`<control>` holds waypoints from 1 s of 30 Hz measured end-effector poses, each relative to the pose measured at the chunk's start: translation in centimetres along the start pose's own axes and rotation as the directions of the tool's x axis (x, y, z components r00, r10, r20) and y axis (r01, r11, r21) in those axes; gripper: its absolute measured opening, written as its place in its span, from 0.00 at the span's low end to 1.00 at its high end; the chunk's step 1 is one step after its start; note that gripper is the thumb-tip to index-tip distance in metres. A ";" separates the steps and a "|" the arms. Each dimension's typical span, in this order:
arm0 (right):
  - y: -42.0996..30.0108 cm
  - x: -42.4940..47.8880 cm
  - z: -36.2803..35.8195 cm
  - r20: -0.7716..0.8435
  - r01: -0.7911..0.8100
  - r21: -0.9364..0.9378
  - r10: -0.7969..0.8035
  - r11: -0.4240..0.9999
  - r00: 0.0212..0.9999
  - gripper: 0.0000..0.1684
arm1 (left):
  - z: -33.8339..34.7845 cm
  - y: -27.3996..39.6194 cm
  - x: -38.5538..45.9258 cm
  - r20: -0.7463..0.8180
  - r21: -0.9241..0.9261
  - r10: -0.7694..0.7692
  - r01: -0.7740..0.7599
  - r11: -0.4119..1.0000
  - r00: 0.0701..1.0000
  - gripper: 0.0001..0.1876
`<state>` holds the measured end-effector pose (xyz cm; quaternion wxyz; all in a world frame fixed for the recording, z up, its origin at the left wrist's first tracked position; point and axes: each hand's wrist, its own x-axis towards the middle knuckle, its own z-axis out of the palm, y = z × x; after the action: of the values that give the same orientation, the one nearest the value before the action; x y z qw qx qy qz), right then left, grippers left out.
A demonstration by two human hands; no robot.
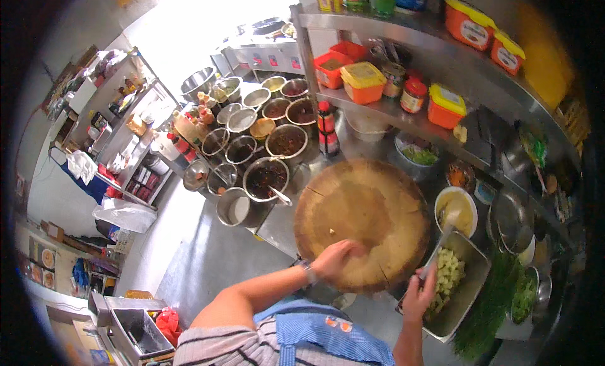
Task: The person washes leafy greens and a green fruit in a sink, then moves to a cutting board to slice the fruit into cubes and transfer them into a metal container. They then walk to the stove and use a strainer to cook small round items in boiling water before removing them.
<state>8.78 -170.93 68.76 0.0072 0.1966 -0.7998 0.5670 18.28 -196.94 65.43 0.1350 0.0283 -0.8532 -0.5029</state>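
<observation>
My left hand, blurred and with its fingers curled, is over the near part of a round wooden chopping block. Whether anything is inside those fingers cannot be made out. A small pale scrap lies on the wood close by. My right hand grips a metal-bladed tool, probably a cleaver seen nearly edge-on. Its blade reaches over the corner of a rectangular steel tray. Pale green diced pieces lie in that tray, beneath and beside the blade.
Beyond the tray's upper corner stands a white bowl of yellowish food. Long green herbs lie along the tray's right side. A sauce bottle stands behind the block. Several steel bowls of sauces crowd the left counter. A steel shelf overhangs the back.
</observation>
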 end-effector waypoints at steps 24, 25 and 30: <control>-28.0 -17.9 58.1 0.688 0.663 0.498 -0.720 0.559 0.091 0.07 | -30.9 -19.9 -57.9 -0.468 -0.179 -0.771 0.807 0.562 0.433 0.15; -29.8 -19.9 60.5 0.721 0.626 0.531 -0.692 0.572 0.021 0.07 | -31.8 -21.2 -58.7 -0.505 -0.205 -0.754 0.790 0.578 0.420 0.15; -33.1 -24.9 74.2 0.813 0.530 0.573 -0.516 0.625 -0.269 0.10 | -44.0 -24.5 -61.2 -0.580 -0.193 -0.675 0.728 0.658 0.456 0.15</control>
<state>58.10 -240.12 66.37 -0.2840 0.8444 -0.4060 0.2039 86.44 -235.14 51.99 0.1805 0.5420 -0.6930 -0.4398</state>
